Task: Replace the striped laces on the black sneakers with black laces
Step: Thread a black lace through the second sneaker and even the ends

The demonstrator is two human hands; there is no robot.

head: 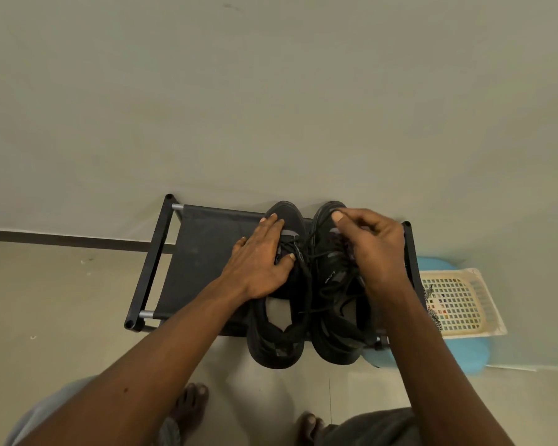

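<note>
light: dim, warm | shadows: soft | edges: wide-angle bowing | focus: slightly soft

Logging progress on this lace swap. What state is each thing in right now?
Shoe rack, upright, holding both sneakers.
Left sneaker, upright, black lace threaded.
Right sneaker, upright beside it, black lace threaded.
Left hand, flat on the left sneaker, fingers straight.
Right hand, fingers curled over the right sneaker; hold unclear.
Striped lace, off the shoes, at the basket's edge.
Basket, upright on a blue stool.
</note>
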